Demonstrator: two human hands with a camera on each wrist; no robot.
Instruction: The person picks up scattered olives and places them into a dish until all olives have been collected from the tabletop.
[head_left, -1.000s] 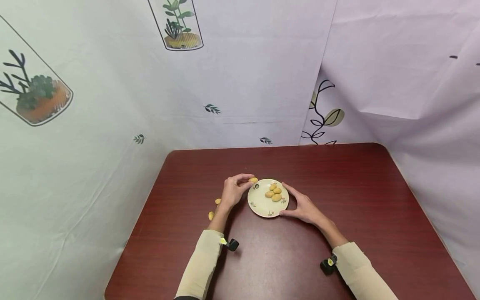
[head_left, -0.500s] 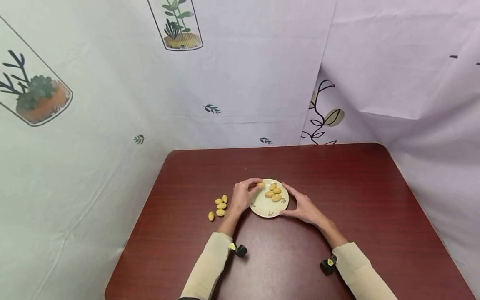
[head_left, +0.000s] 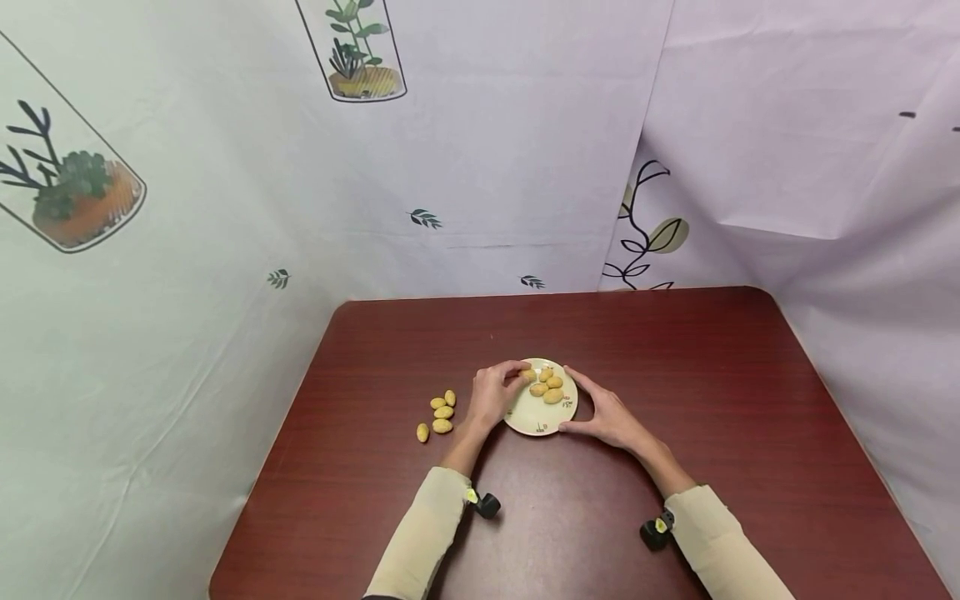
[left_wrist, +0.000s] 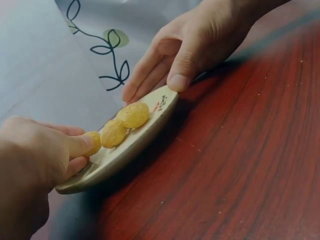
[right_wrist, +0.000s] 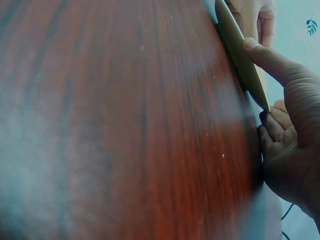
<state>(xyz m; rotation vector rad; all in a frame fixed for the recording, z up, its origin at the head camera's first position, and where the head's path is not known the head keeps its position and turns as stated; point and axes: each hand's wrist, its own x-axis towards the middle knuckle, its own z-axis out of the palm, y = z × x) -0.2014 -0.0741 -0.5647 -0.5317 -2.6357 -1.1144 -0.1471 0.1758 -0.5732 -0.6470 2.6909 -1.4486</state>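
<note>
My left hand [head_left: 495, 392] pinches a yellow, wrinkled oval nut [left_wrist: 93, 143], peanut-like in look, between thumb and fingers. It is over the left part of a small cream plate [head_left: 532, 415] with printed marks near its rim. Beside the pinched nut, several similar nuts [head_left: 553, 395] lie clustered on the plate; two of these show large in the left wrist view. My right hand [head_left: 609, 417] holds the plate's right side, thumb on the near rim and fingers at the far side. The right wrist view shows the thumb [right_wrist: 251, 44] pressing the plate's edge.
Left of the left forearm, several more yellow nuts [head_left: 442, 412] lie loose on the dark red wooden table [head_left: 660, 350]. A printed cloth [head_left: 487, 167] hangs behind the table and along its sides. Each wrist wears a small black camera [head_left: 487, 505].
My left hand has carried a nut from beyond the plate's left edge rightward, over the plate to the cluster. The loose nuts it covered show again. The right hand and plate stay put.
</note>
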